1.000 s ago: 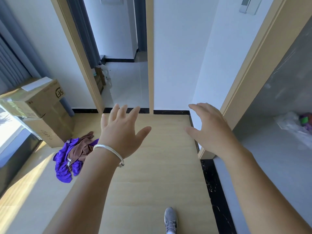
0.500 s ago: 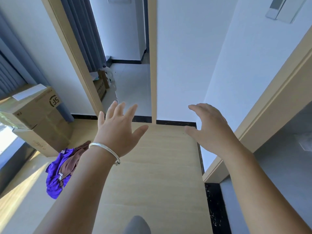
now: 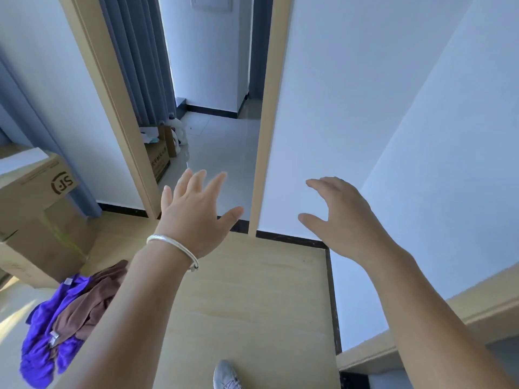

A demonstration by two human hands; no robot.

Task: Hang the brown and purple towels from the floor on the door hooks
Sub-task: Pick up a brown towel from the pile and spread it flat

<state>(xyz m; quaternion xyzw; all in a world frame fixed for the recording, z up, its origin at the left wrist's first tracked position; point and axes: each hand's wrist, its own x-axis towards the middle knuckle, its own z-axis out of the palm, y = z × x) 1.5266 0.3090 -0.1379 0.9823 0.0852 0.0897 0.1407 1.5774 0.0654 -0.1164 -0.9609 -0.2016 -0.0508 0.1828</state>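
Observation:
A purple towel lies crumpled on the wooden floor at the lower left, with a brown towel bunched on top of it. My left hand, a silver bangle on its wrist, is held out in mid-air with fingers spread, up and to the right of the towels and not touching them. My right hand is also raised, fingers apart and empty, in front of the white wall. No door hooks are in sight.
Stacked cardboard boxes stand at the left beside the towels. An open doorway ahead leads to a tiled room with a box and a bottle. A wooden frame edge runs at the lower right. A grey shoe shows below.
The view has tilted up and closer to the doorway; the towels now sit lower left in frame. Both hands stay raised and empty.

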